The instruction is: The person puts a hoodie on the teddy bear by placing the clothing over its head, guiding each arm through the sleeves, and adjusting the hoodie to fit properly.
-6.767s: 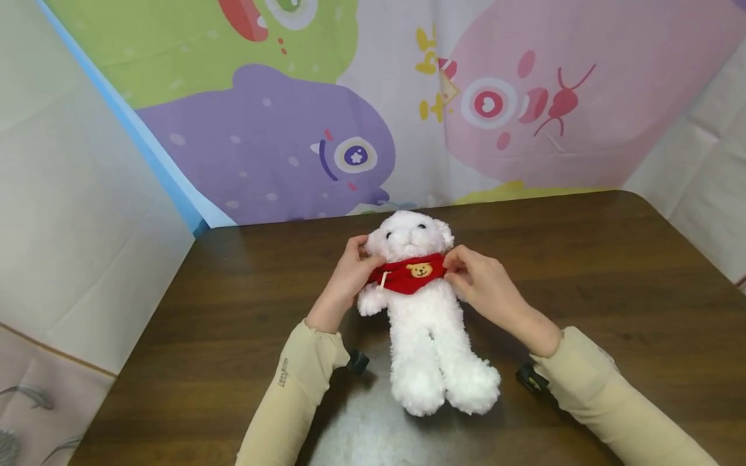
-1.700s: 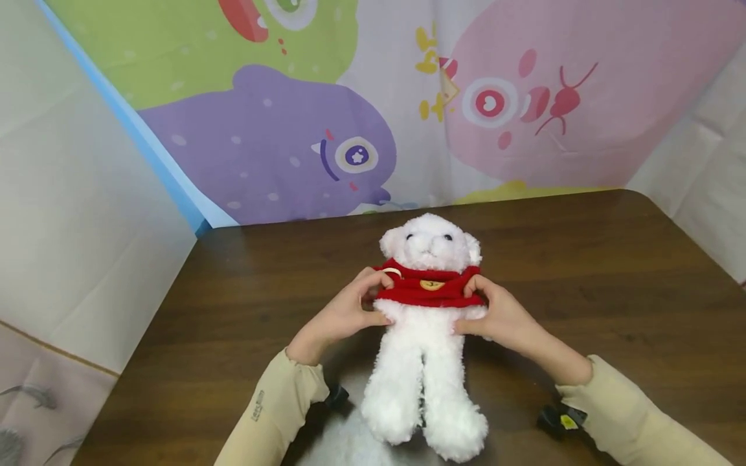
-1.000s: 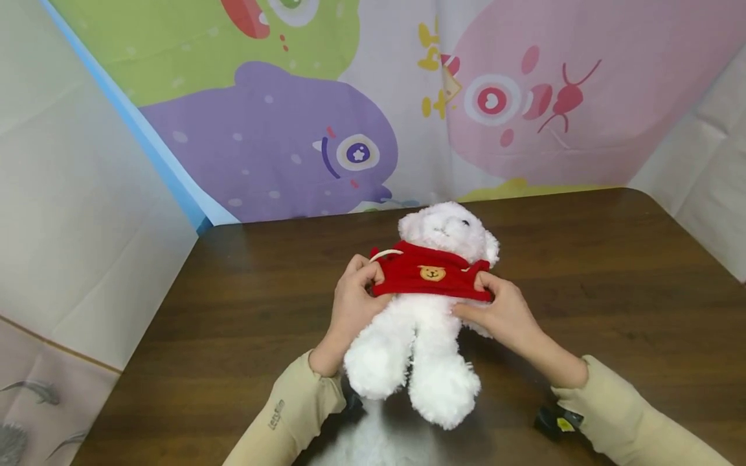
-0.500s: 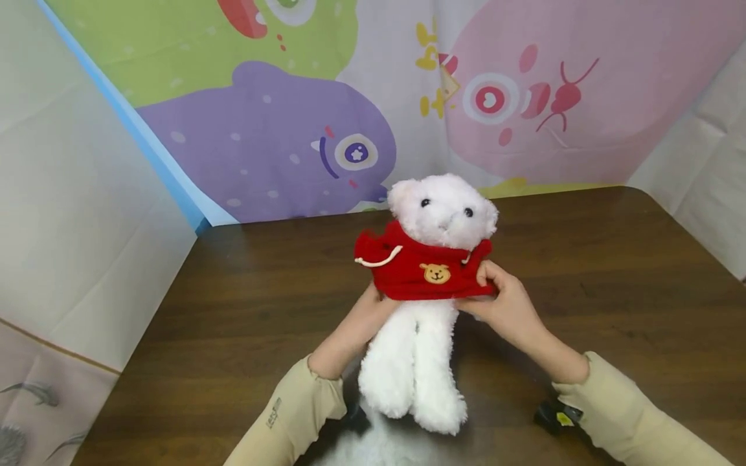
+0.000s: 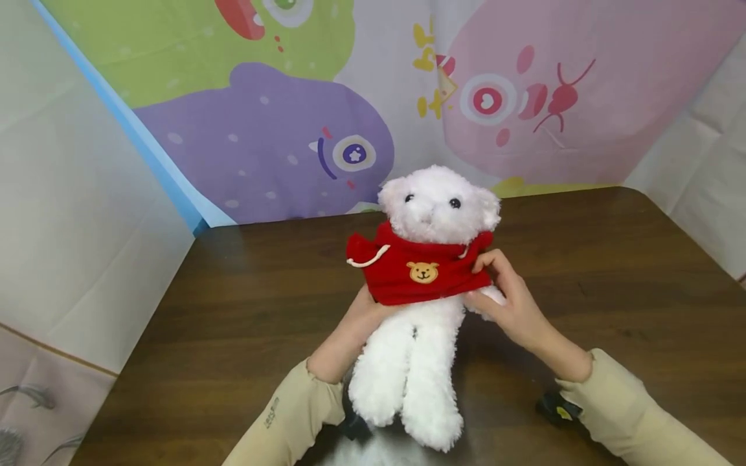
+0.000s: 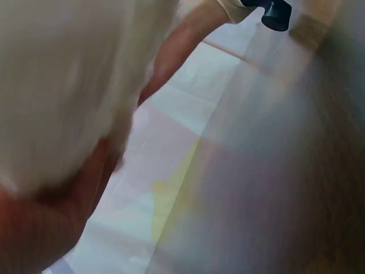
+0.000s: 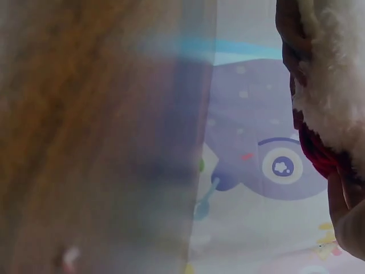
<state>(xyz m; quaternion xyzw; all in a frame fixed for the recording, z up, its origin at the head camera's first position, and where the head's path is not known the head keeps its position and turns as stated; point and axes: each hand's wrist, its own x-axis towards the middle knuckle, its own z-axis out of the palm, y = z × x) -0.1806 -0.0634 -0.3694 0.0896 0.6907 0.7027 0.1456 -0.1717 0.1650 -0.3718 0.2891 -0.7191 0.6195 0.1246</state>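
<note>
Presently, the white plush bear [image 5: 428, 317] is between your two hands, facing you, slightly tilted, its head overlapping the far edge of the table [image 5: 233, 336] in the head view. Whether its feet touch the table cannot be told. Your left hand [image 5: 358, 327] curves round the bear's side just below the red top [image 5: 402, 281], gripping the body, fingertips hidden behind it. Your right hand [image 5: 514, 304] is partly closed, pinching the opposite side of the red top, with the thumb under its hem.

Count: one bear, with two dark eyes, two ears, two legs and one arm visible; one red top, with two white cords and one bear-face patch [image 5: 422, 272]; two beige sleeves [image 5: 626, 408]; two dark wrist units [image 5: 559, 409].

Markings: your left sleeve carries small dark lettering [image 5: 271, 413], beginning apparently "Lets", the remainder unclear. The right wrist unit bears a yellow label, too small to read. The cartoon backdrop [image 5: 274, 142] shows yellow characters, not legible with certainty.
</note>
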